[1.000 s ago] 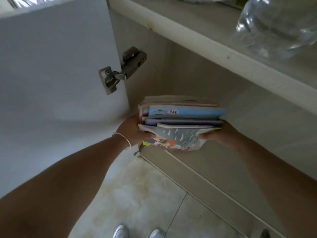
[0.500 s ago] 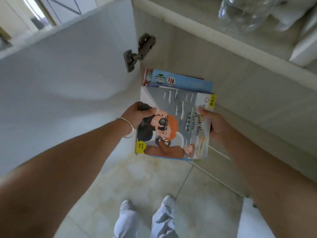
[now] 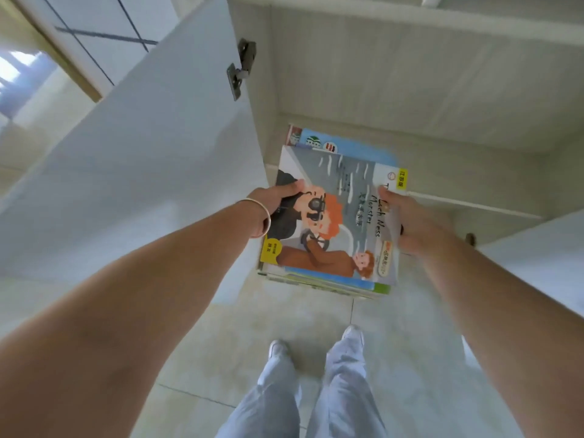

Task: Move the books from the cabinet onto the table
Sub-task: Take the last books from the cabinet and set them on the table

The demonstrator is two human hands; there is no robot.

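A stack of several thin picture books (image 3: pixel 335 216) is held flat in the air in front of the open cabinet (image 3: pixel 410 90), above the tiled floor. The top cover shows an orange-haired figure with a camera on grey water. A blue book sticks out at the far end of the stack. My left hand (image 3: pixel 275 200) grips the stack's left edge, thumb on the cover, a thin bangle on the wrist. My right hand (image 3: pixel 410 222) grips the right edge, thumb on top. The fingers underneath are hidden. No table is in view.
The white cabinet door (image 3: pixel 142 169) stands open on the left, hung on a metal hinge (image 3: pixel 240 71). A second white door (image 3: pixel 537 263) is at the right. A shelf edge (image 3: pixel 474 23) crosses the top. My legs and white shoes (image 3: pixel 316 343) stand on beige floor tiles.
The stack has come out of the cabinet toward me and lower, turning from edge-on to cover-up. The view has tipped down, bringing my legs and the floor into sight.
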